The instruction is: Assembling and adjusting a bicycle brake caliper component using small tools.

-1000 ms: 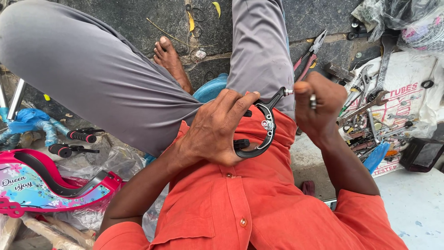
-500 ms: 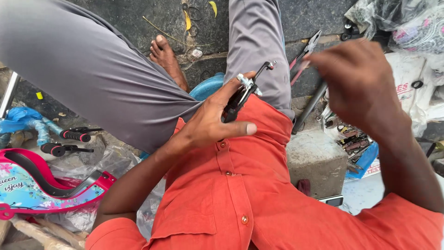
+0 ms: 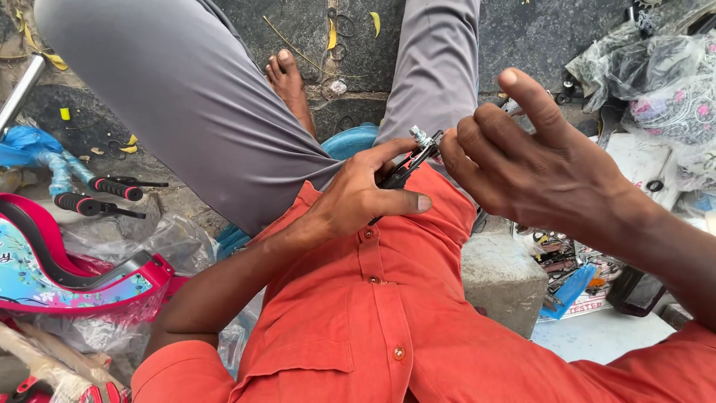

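The left hand [image 3: 358,198] gripped a black brake lever [image 3: 406,168] against the orange shirt [image 3: 388,313], its fingers hiding most of the lever's body. The right hand [image 3: 537,168] hovered just right of the lever's metal end, fingers loosely spread; whether it touched was unclear.

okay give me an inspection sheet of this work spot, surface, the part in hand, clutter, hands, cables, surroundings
Surface: dark stone ground, with a concrete block by the person's side.
Job's things: small black brake part with a silver bolt end, held over the orange shirt.
Clutter: two black-grip levers, a pink and blue child's bike frame, plastic bags, loose tools in a heap.
Grippers: left hand grips the brake part; right hand open, fingertips at its bolt end.
Cables: nothing seen.
Surroundings: grey trouser legs, bare foot, dry leaves.
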